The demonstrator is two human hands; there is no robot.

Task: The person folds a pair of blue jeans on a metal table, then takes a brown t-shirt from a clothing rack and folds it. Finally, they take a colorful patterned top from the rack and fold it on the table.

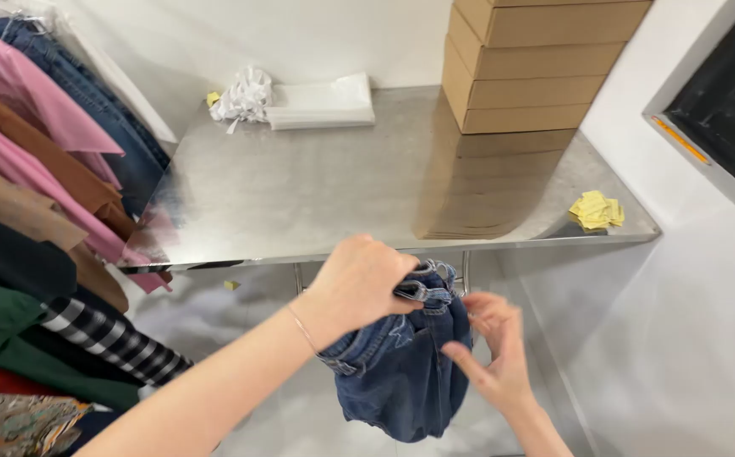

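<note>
The steel table (300, 195) lies mostly bare between stacked cardboard boxes (528, 68) and hanging clothes (38, 220).

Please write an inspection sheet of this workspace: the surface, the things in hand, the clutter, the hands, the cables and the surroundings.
Surface: steel table, shiny and mostly bare.
Things in hand: dark blue jeans, bunched, hanging below the table's front edge.
Clutter: stack of cardboard boxes at the back right; white bags and crumpled white wrapping at the back; yellow paper scraps on the right corner.
Hands: left hand grips the jeans at the top; right hand touches the fabric with open fingers.
Cables: nothing seen.
Surroundings: hanging clothes on the left; white wall and a dark window frame on the right.
</note>
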